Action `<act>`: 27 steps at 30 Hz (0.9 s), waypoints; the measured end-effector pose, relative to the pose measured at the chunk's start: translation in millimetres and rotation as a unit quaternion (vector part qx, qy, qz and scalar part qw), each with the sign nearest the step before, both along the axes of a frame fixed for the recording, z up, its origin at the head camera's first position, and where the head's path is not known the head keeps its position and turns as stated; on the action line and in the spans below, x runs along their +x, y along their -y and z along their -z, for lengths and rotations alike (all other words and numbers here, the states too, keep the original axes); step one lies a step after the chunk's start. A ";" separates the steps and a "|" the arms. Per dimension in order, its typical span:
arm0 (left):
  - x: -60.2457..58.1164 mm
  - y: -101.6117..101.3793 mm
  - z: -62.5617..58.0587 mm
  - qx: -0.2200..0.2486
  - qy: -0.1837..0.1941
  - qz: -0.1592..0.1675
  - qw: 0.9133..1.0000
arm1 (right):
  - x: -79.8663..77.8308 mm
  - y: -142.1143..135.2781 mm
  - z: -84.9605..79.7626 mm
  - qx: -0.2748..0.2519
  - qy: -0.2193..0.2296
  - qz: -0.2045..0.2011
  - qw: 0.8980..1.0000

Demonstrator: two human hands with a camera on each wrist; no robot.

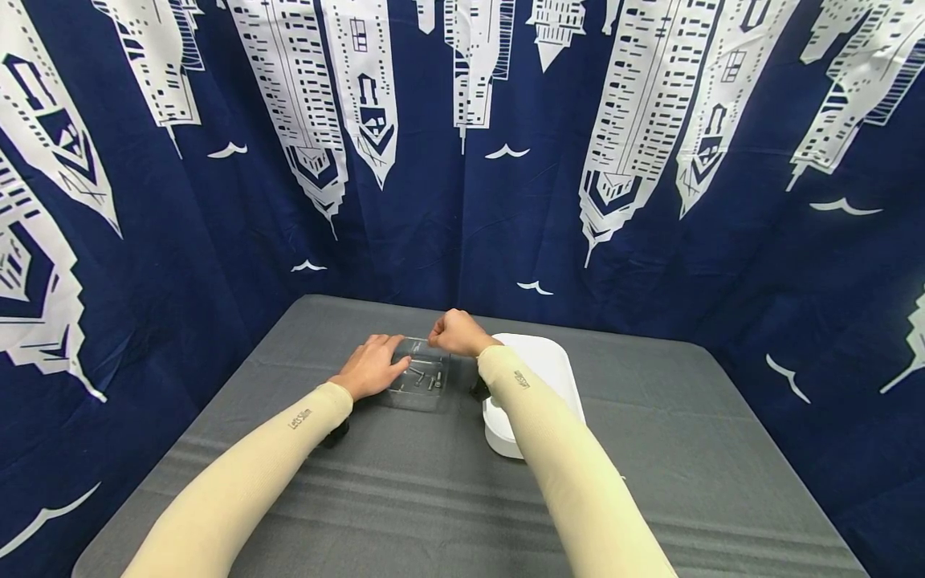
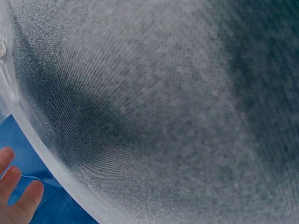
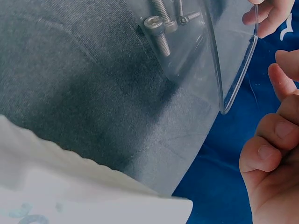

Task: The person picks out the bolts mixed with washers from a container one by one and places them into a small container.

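Note:
A clear plastic box (image 1: 413, 403) with several metal screws (image 1: 434, 380) in it sits on the grey tabletop. At its left side is my left hand (image 1: 372, 366); the right wrist view shows its fingertips (image 3: 267, 18) around the box's rim. My right hand (image 1: 457, 332) hovers over the far right corner of the box. Its fingers (image 3: 266, 156) are curled toward the palm, and nothing shows between them. Larger in the right wrist view, a socket head screw (image 3: 156, 32) lies in the box beside other screws. The left wrist view catches only some left fingers (image 2: 29, 200) and a sliver of the box.
Just right of the box stands a white rounded container (image 1: 503, 440), partly under my right forearm. Grey cloth (image 1: 672, 449) covers the table. A dark blue curtain (image 1: 462, 233) with white buildings hangs along the table's far edge.

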State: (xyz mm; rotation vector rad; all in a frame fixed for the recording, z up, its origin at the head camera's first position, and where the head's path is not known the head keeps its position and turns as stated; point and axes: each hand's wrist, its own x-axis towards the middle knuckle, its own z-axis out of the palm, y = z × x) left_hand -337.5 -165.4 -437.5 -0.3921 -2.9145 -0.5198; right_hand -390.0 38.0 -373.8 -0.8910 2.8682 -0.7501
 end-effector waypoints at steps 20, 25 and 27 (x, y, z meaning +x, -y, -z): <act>-3.4 2.1 -7.2 -0.050 -0.007 0.013 0.999 | 5.5 -37.9 0.5 -0.024 -0.002 0.017 1.000; -3.4 1.5 -8.1 -0.053 -0.012 0.017 0.998 | 7.7 -48.4 0.0 -0.032 0.003 0.018 0.999; -3.0 0.8 -8.6 -0.052 -0.011 0.018 0.998 | 9.2 -52.1 -0.3 -0.033 0.000 0.016 0.999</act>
